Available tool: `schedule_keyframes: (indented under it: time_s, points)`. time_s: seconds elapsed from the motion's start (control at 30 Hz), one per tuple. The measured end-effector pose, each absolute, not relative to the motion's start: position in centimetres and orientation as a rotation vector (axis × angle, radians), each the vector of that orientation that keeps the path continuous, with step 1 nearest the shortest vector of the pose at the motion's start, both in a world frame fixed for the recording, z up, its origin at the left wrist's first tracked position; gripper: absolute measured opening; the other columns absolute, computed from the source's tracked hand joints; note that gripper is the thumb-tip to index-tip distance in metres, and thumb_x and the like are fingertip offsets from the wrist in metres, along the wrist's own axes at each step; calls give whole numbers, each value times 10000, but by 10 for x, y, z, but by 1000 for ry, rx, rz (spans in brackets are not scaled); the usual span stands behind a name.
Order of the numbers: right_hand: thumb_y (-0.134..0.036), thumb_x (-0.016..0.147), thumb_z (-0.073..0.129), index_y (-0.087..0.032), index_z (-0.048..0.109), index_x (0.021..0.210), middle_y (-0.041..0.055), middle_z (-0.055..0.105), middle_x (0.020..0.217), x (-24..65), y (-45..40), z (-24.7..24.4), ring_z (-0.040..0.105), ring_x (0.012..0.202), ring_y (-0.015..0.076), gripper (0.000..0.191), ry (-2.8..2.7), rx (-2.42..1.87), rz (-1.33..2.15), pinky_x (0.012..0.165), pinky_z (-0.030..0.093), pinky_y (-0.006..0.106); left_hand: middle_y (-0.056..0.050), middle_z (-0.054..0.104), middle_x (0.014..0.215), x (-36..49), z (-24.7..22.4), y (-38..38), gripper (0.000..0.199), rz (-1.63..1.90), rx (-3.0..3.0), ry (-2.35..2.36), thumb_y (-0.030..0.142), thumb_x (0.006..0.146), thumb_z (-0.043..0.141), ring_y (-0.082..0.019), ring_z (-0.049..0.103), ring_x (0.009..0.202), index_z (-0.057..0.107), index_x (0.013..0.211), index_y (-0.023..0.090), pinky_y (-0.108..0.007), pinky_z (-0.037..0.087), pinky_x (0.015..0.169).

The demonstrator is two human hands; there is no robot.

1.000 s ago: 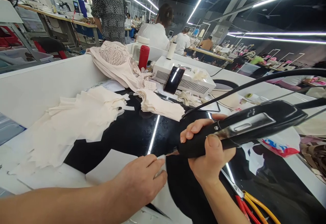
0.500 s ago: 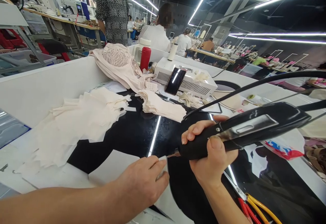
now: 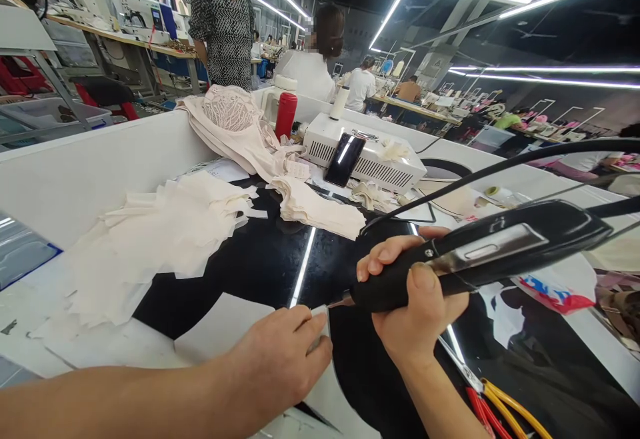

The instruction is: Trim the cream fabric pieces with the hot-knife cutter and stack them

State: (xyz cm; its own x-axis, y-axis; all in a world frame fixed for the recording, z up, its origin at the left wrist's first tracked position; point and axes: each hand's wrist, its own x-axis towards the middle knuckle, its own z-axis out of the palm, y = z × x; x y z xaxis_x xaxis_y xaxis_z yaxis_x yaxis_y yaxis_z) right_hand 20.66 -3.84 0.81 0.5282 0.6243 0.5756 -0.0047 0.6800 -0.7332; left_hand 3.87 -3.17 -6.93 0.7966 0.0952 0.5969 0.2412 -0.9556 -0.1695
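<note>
My right hand (image 3: 423,309) is wrapped round a thick black corded handheld power tool (image 3: 505,246) with a silver plate on its side. From the tool's front end a short metal tip (image 3: 342,302) points left and meets the edge of a thin pale piece beside my left fingers. My left hand (image 3: 283,349) has its thumb and fingers pinched on this white sheet (image 3: 320,386), whose kind I cannot make out. Another white sheet (image 3: 225,326) lies behind that hand. Scissors (image 3: 475,379) with red and yellow handles rest below my right forearm's far side.
Stacked cream fabric pieces (image 3: 170,226) cover the left of the glossy black tabletop (image 3: 260,266); a smaller pile (image 3: 320,209) lies centrally. Behind are a beige bra (image 3: 230,119), red bottle (image 3: 286,116), phone (image 3: 345,159) and white vented box (image 3: 385,169). A cable (image 3: 500,169) arches at right.
Both hands, the tool and the pale sheet stay almost exactly in place. In the background, the seated person in white has turned their head.
</note>
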Motion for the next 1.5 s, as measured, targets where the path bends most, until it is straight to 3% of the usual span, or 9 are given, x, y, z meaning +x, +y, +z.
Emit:
schedule_keyframes:
  time_s: [0.53,0.8,1.1,1.33,1.5]
  points:
    - [-348,829,809,-271,608,1094,-58,648,727,199,-39,10,565,580,128,341,-919,-699,469,475,520,251,-130,761,1040,37,-68,-33,152,-910,-2751,-274,-17,886,582,-204,663,773,657,925,109,-323,550,698]
    - [-359,866,814,-280,619,1130,-56,658,768,195,-38,3,614,591,128,338,-973,-652,513,487,568,267,-132,771,1079,35,-66,-32,222,-914,-2745,-277,-16,930,515,-203,660,842,702,987,89,-305,556,739]
    - [-356,878,792,-279,597,1146,-53,648,771,194,-38,3,610,593,129,340,-961,-700,515,500,557,273,-142,758,1078,36,-72,-29,138,-884,-2773,-267,49,982,554,-198,666,859,687,990,86,-309,557,781]
    - [-401,782,871,-266,613,1137,-31,699,778,211,-50,9,671,680,174,458,-864,-1000,360,648,606,339,-88,713,963,44,-97,-18,154,-857,-2724,-271,152,984,614,-147,588,708,582,834,170,-274,473,637]
    - [-573,667,901,-196,712,1033,64,766,924,219,-59,30,721,821,258,559,-764,-1377,141,658,605,368,-67,697,1010,44,-101,-1,165,-720,-2755,-397,169,966,665,-170,600,778,536,864,184,-290,413,599]
